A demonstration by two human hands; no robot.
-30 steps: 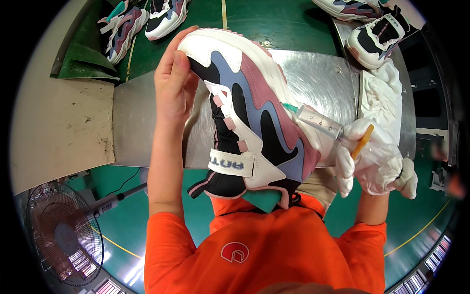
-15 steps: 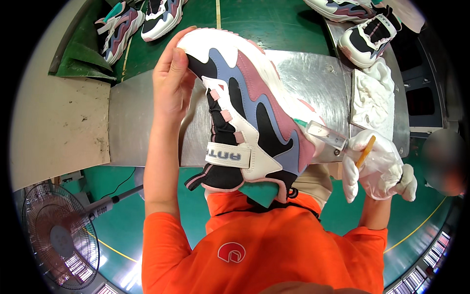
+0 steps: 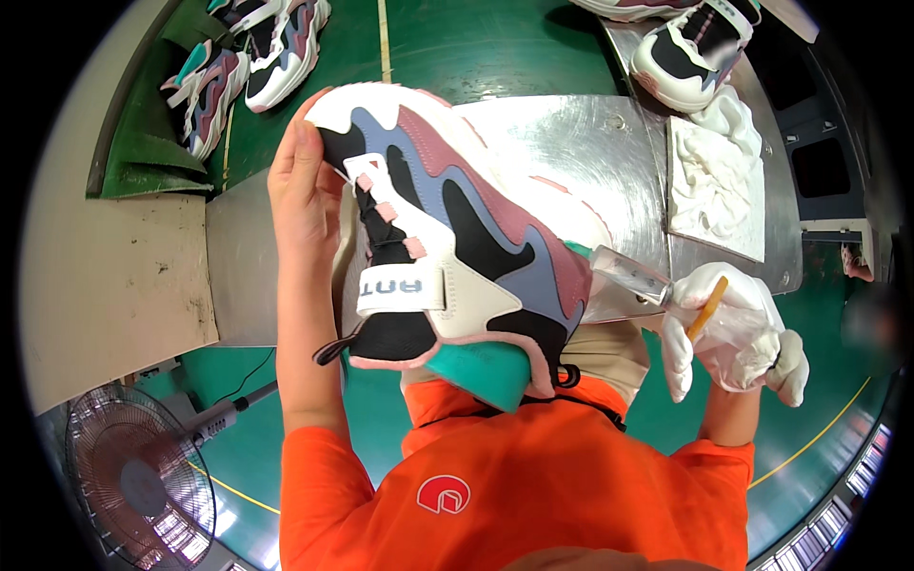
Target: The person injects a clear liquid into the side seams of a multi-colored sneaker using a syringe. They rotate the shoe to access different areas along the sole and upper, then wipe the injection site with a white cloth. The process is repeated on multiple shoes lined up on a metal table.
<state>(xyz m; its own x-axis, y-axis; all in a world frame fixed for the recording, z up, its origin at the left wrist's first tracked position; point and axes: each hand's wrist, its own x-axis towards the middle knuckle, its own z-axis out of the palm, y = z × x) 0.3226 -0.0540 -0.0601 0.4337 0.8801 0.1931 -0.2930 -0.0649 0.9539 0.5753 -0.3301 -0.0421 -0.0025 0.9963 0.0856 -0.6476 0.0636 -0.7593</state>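
My bare left hand (image 3: 307,188) grips the toe end of a chunky sneaker (image 3: 481,224), thumb on top. The shoe is white, black, blue and mauve with pink trim, a white strap and a teal lining at its opening. It is held on its side, toe pointing away and heel towards me. In a white glove, my right hand (image 3: 731,328) is closed round a clear syringe-like applicator (image 3: 628,274). Its green tip reaches the heel-side edge of the shoe, and contact is hard to make out. A thin yellow-orange stick (image 3: 708,308) also sits between the gloved fingers.
A metal worktop (image 3: 562,128) lies beneath the shoe, with a green conveyor belt (image 3: 457,48) beyond. More sneakers (image 3: 286,57) stand far left, and another (image 3: 687,62) far right. A crumpled white cloth (image 3: 714,181) lies at right. A fan (image 3: 143,481) stands lower left.
The sneaker and my left hand have shifted left, and the toe sits slightly nearer me. My gloved right hand is a little lower, still holding the applicator and stick. The whole view has turned slightly.
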